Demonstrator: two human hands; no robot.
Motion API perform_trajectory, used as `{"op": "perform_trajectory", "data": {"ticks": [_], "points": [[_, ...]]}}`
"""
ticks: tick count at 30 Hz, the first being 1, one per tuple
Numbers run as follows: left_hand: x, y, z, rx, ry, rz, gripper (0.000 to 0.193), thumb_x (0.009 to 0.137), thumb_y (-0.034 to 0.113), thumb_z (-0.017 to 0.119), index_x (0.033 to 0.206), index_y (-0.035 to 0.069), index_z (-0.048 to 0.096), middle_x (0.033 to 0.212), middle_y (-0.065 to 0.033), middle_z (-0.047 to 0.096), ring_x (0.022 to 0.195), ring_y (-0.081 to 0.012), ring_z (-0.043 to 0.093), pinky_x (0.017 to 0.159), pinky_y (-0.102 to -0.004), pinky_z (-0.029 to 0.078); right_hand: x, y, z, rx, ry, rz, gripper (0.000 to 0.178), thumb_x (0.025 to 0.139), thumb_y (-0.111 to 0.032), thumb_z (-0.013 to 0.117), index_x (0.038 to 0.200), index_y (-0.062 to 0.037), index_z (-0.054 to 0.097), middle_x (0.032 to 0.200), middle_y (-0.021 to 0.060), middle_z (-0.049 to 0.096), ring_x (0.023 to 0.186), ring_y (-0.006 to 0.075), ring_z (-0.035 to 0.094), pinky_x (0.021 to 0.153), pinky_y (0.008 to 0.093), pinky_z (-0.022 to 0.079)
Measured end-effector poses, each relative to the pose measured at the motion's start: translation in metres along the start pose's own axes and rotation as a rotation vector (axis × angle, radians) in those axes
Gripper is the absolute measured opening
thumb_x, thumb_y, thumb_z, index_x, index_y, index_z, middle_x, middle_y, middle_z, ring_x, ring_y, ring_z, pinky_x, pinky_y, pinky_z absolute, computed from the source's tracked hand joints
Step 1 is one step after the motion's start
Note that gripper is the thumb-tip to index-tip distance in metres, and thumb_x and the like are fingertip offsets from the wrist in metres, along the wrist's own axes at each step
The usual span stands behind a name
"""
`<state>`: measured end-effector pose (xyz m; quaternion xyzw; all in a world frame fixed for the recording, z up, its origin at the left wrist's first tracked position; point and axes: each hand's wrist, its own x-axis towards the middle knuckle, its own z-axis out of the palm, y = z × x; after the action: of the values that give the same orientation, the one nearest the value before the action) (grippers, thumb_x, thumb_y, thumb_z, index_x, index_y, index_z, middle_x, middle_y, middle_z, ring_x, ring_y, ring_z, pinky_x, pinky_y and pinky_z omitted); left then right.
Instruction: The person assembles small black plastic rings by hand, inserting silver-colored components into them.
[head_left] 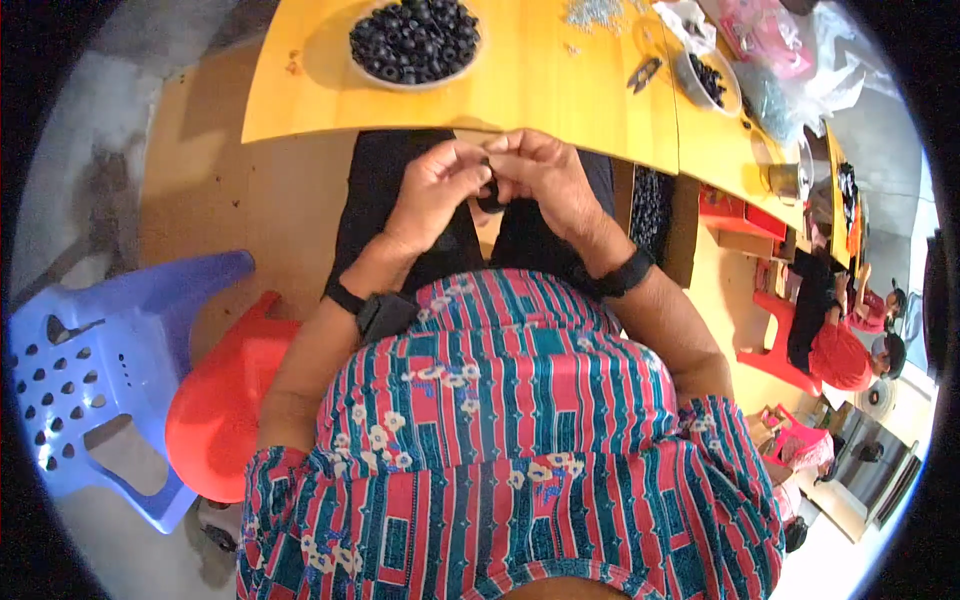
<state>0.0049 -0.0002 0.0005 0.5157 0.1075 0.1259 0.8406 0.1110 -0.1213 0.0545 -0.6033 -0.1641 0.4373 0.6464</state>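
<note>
My left hand [440,195] and my right hand [548,178] meet over my lap, just off the front edge of the yellow table [560,95]. Pinched between both sets of fingertips is a small black rounded part [490,200], mostly covered by the fingers. Its exact kind cannot be made out. Beyond my hands, to the left on the table, stands a white bowl [425,84] heaped with similar black ring-like parts [415,40].
Small silvery pieces [595,12] lie at the far edge, with dark thread snips [644,75] nearer. At right are another bowl [735,95] of black parts, plastic bags [790,50] and a metal cup [788,180]. Blue [95,370] and red [235,410] plastic seats stand left. People sit far right.
</note>
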Motion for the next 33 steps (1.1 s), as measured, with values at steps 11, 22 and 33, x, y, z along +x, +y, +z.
{"op": "perform_trajectory", "data": {"ticks": [11,22,33], "points": [[-0.002,0.004,0.001,-0.175,0.001,-0.126,0.014,0.086,0.01,0.06,0.099,0.007,0.058,0.085,0.0005,0.058,0.07,-0.0084,0.056,0.053,-0.0214,0.049,0.024,-0.047,0.008,-0.346,0.074,-0.153,0.008,0.082,-0.006,0.062,0.088,-0.0004,0.063,0.071,-0.0017,0.06,0.055,0.0042,0.05,0.053,0.0174,0.041],[-0.002,0.007,0.008,-0.247,-0.016,-0.132,0.013,0.085,0.005,0.058,0.098,0.003,0.058,0.108,-0.0044,0.054,0.084,-0.0088,0.054,0.069,-0.0235,0.05,0.081,-0.062,0.024,-1.101,0.179,-0.792,0.015,0.07,-0.017,0.07,0.083,-0.0105,0.068,0.073,0.0099,0.058,0.066,0.0264,0.06,0.06,0.0349,0.049],[-0.002,0.005,0.006,-0.256,-0.02,-0.155,0.014,0.085,0.004,0.057,0.099,0.003,0.058,0.09,-0.0003,0.055,0.08,-0.0079,0.054,0.07,-0.0236,0.051,0.087,-0.066,0.035,-1.393,0.254,-0.703,0.024,0.071,-0.029,0.071,0.084,-0.009,0.068,0.075,0.0097,0.06,0.07,0.0278,0.061,0.062,0.0364,0.05]]}}
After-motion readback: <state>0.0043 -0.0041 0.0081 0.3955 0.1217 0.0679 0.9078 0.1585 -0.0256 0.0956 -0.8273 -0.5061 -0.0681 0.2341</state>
